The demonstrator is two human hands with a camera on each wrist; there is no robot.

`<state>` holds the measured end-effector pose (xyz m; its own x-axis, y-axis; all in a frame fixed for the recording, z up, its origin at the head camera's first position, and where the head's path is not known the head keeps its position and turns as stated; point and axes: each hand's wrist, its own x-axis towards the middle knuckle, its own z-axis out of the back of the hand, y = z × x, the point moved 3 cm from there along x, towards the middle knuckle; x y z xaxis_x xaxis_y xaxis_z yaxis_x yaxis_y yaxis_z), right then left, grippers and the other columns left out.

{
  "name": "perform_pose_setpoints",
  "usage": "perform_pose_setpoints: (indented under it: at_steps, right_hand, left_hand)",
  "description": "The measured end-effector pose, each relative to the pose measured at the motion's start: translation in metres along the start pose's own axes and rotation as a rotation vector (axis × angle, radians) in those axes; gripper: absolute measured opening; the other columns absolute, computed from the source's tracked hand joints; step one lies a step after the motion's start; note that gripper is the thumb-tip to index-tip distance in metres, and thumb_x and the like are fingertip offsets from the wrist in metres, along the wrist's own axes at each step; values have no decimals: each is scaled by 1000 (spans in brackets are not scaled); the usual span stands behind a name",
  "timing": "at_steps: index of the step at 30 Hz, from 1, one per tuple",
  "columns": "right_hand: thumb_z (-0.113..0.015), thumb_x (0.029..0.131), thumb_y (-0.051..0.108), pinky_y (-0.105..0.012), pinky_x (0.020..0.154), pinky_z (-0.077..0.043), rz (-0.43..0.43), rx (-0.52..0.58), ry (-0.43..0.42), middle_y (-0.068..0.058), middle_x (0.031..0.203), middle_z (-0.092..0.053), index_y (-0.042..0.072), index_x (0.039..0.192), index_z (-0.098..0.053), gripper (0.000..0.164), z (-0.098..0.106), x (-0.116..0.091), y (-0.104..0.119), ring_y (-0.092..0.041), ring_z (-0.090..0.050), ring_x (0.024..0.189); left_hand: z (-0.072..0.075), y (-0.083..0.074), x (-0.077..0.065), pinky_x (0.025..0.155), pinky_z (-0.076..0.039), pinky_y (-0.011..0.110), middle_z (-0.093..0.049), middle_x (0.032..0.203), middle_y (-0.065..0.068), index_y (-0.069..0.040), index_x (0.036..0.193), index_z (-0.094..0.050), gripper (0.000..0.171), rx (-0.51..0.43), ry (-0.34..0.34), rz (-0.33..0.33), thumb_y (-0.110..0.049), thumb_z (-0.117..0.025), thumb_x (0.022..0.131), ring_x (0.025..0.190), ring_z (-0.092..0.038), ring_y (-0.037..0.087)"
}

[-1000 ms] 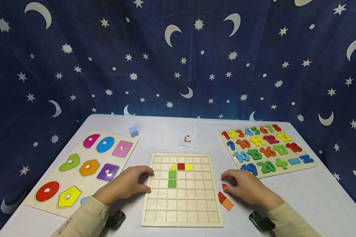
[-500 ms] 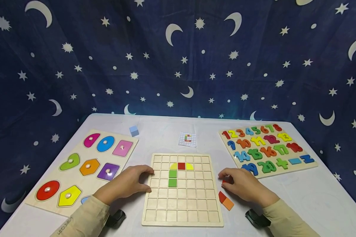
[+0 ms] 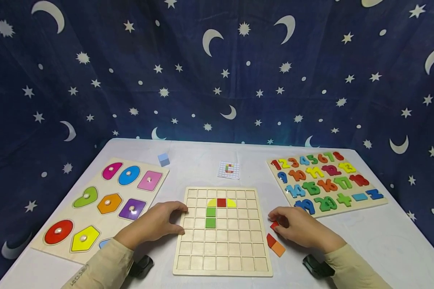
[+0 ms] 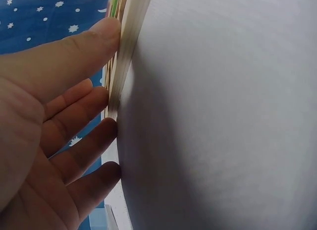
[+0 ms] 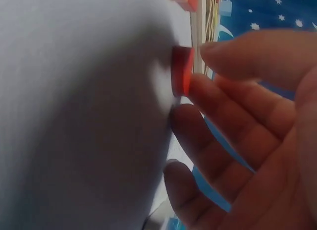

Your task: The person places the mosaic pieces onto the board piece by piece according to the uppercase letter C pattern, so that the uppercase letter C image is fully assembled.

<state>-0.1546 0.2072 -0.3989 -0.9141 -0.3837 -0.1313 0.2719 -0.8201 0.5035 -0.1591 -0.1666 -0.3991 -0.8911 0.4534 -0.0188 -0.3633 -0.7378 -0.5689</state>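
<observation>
So the wooden grid board (image 3: pixel 222 263) is sitting square in front of the person on a white-covered desk (image 3: pixel 394 249), and the left hand (image 3: pixel 157 221) is resting at its left edge. Those fingers aren't clutching anything; they're relaxed and spread, with the thumb tip touching the rim, I'd guess to keep the board from sliding.

The right hand (image 3: pixel 300 226) is hovering low just off the board's right side, fingers loosely bent around a small red piece (image 3: pixel 274 225) lying on the desk. Thumb and index are staying apart, so it's not looking pinched; whether a fingertip is brushing it, I can't tell. A pointed red piece (image 3: pixel 270 240) and an orange square (image 3: pixel 278 249) are lying together nearer the person, probably parked there for easy reach.

On the board, a red square (image 3: pixel 221 202) is sitting between two curved yellow pieces (image 3: pixel 231 203), with two green squares (image 3: pixel 210 212) running down below the left one. A little pattern card (image 3: pixel 228 170) is lying beyond the far edge, likely there for an easy glance. The shape puzzle (image 3: pixel 83 216) and number puzzle (image 3: pixel 354 204) are flanking it all, leaving the middle for the board.
</observation>
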Motion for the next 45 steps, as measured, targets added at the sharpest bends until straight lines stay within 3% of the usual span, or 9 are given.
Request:
perform_pose_setpoints:
  at_steps: [6, 14, 23, 32, 45]
  right_hand:
    - [-76, 84, 6, -46, 94, -52, -39, 23, 38, 6, 107, -66, 14, 111, -70, 29, 1, -2, 1, -16, -55, 93]
    - [-79, 85, 12, -38, 80, -52, -27, -9, -10, 8, 96, -63, 14, 107, -70, 24, 0, -2, 3, -13, -52, 84]
    - [-80, 84, 13, -49, 98, -51, -43, -70, -64, 1, 111, -67, 13, 111, -70, 28, -4, 3, 5, -21, -60, 105]
    - [-77, 88, 14, -39, 86, -55, -27, -72, -77, 6, 104, -66, 15, 109, -70, 22, -6, 5, 6, -11, -55, 87]
    - [-72, 88, 3, -40, 85, -55, -17, -58, -63, 3, 105, -66, 12, 109, -71, 23, -4, 4, 8, -14, -56, 86]
  left_hand:
    - [0, -1, 0, 105, -44, 50, -68, 115, 4, -8, 115, -68, 49, -4, 0, 19, -16, -91, 72, 115, -60, 30]
    - [-1, 0, 0, 105, -44, 50, -68, 116, 4, -8, 116, -68, 50, -5, 2, 26, -16, -91, 72, 115, -60, 30]
    - [-1, -1, -1, 105, -44, 50, -67, 116, 4, -8, 115, -68, 50, -15, 4, 32, -16, -91, 72, 115, -60, 30]
    - [-1, 0, -1, 105, -45, 50, -68, 115, 3, -8, 115, -68, 50, -16, 1, 21, -16, -91, 72, 114, -60, 30]
    - [-1, 0, -1, 105, -44, 50, -68, 115, 3, -9, 116, -68, 50, -18, -2, 25, -16, -91, 72, 115, -60, 30]
